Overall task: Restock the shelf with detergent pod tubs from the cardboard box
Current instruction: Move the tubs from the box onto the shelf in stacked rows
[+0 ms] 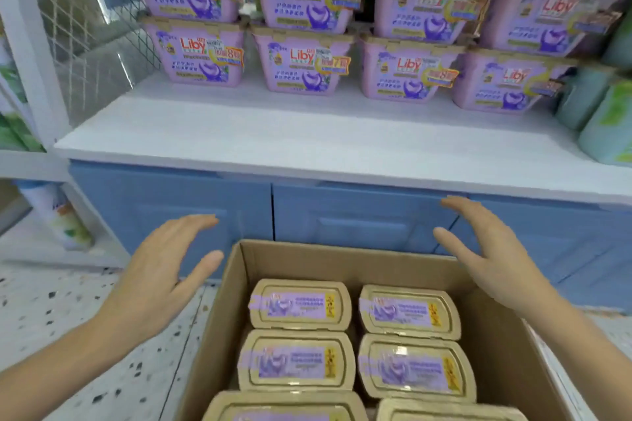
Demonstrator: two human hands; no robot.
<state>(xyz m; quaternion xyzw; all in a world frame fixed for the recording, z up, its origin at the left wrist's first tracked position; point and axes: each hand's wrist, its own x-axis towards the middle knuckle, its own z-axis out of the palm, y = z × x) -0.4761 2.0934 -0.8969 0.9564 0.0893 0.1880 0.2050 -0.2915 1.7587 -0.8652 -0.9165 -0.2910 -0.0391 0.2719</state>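
An open cardboard box (345,258) stands on the floor below me, holding several lilac detergent pod tubs (301,304) with tan lids, packed in two columns. On the white shelf (307,140) above, more lilac tubs (301,61) are stacked two high along the back. My left hand (160,270) hovers open just left of the box's far corner, palm down. My right hand (492,256) hovers open over the box's right far edge. Neither hand touches a tub.
Blue cabinet doors (359,222) sit under the shelf, right behind the box. Green-labelled packs (608,120) stand at the shelf's right end. A wire mesh panel (85,27) closes the left side. A bottle (61,215) stands low at left on the speckled floor (68,318).
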